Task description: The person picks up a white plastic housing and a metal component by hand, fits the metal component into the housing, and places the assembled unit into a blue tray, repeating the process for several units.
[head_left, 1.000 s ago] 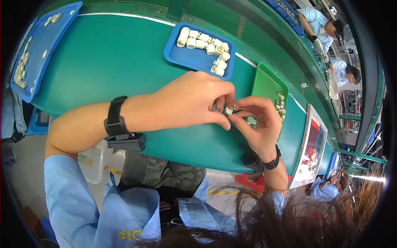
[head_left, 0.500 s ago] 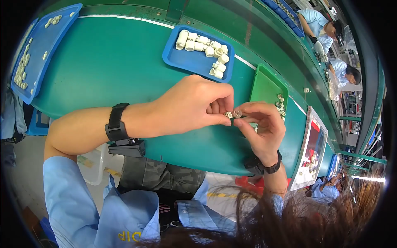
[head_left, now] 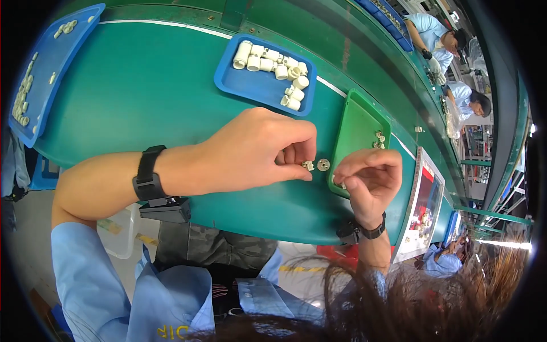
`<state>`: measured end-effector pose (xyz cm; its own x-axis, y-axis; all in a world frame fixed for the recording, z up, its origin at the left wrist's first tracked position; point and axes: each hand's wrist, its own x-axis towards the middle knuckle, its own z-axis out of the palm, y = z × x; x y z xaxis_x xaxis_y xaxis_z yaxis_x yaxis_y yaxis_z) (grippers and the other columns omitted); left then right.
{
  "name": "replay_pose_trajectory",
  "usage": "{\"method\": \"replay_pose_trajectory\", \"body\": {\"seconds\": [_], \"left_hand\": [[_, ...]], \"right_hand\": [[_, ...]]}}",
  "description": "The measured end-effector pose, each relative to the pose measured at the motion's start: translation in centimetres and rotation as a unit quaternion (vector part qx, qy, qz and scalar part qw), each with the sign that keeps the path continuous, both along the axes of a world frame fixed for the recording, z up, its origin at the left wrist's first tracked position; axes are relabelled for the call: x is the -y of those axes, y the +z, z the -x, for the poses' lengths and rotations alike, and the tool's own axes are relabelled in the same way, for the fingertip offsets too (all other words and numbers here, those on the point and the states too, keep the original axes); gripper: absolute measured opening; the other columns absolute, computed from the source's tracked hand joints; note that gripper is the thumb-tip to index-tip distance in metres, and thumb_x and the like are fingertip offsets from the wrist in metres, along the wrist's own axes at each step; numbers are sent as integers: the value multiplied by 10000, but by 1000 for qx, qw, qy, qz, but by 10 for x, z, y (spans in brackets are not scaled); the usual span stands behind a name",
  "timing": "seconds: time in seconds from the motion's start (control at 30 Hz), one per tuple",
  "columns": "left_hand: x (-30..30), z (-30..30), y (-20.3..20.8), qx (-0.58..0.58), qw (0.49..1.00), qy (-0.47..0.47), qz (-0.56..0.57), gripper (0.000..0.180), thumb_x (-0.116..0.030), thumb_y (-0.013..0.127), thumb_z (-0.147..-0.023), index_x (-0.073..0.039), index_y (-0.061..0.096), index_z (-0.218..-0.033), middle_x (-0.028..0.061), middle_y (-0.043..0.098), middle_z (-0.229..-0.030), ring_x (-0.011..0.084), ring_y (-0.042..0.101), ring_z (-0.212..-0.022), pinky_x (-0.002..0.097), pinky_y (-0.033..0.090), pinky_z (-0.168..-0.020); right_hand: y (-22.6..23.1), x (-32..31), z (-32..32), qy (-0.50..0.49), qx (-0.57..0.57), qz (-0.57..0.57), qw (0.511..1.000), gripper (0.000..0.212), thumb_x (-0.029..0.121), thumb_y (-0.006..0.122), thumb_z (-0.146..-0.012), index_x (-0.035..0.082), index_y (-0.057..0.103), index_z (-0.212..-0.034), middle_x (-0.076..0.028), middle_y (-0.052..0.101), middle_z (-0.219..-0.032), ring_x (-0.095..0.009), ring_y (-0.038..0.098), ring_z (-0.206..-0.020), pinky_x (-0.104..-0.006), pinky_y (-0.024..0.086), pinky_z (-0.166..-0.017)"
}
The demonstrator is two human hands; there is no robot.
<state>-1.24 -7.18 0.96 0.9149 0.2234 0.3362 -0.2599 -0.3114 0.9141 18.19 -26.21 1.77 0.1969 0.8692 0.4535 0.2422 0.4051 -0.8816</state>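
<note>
My left hand (head_left: 259, 151) is closed, pinching a small white part with metal bits (head_left: 308, 165) between thumb and forefinger. Just right of it, a small round disc, shiny and clear-looking (head_left: 323, 165), shows against the green table, apart from both hands. Over the near end of a green tray (head_left: 356, 122) is my right hand (head_left: 373, 179), its fingers curled in a pinch. Something whitish shows by those fingertips, too small to make out. Farther back in the tray lie several small white-and-metal parts (head_left: 379, 139).
A blue tray (head_left: 228, 85) with several white cylindrical housings stands beyond my left hand. Another blue tray (head_left: 54, 97) with small white pieces is at far left. A framed sheet (head_left: 421, 205) leans at right. Across a green rail (head_left: 319, 43), other people work.
My right hand has drawn away to the right, from my left fingertips to the green tray. The round disc, earlier between my hands, now shows apart from them. My left hand keeps its pinch.
</note>
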Motion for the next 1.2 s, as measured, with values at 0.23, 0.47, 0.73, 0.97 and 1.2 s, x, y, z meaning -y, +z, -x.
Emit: {"method": "replay_pose_trajectory", "body": {"seconds": [0.23,0.47,0.73,0.97,1.2], "left_hand": [[-4,1,-2,-12,1000,-24,-2,206,-47,875,-860,8,695,-943,86,758,-865,167,760,-767,287,620,-686],[-6,-3,-2,-66,985,-89,133,189,-38,864,-883,22,707,-968,97,786,-908,155,775,-806,268,631,-705],[-5,-2,-2,-129,960,-133,210,178,-44,849,-912,25,716,-1007,103,799,-920,133,773,-798,230,618,-697],[-6,-4,1,-150,951,-129,237,183,-55,849,-916,20,720,-1022,96,804,-923,125,768,-782,216,604,-679],[-7,-4,1,-145,955,-132,223,187,-55,852,-913,22,722,-1023,109,806,-931,125,767,-782,215,604,-682]], "right_hand": [[4,1,0,41,-114,-14,992,460,111,862,-922,49,517,-1220,-129,723,-935,-229,689,-788,-298,577,-635],[19,-14,-1,3,298,-13,955,339,67,883,-875,10,674,-1135,-131,760,-962,-251,729,-847,-302,591,-696],[15,-5,6,-21,239,49,970,237,-51,872,-826,-16,736,-1017,-167,769,-984,-242,749,-863,-333,609,-735],[13,-3,8,-33,164,54,984,249,-92,857,-825,-27,724,-1024,-167,764,-962,-241,754,-862,-329,616,-733],[8,-8,6,-25,182,35,982,250,-116,830,-845,-36,706,-1046,-174,747,-991,-233,750,-863,-325,622,-708]]}}
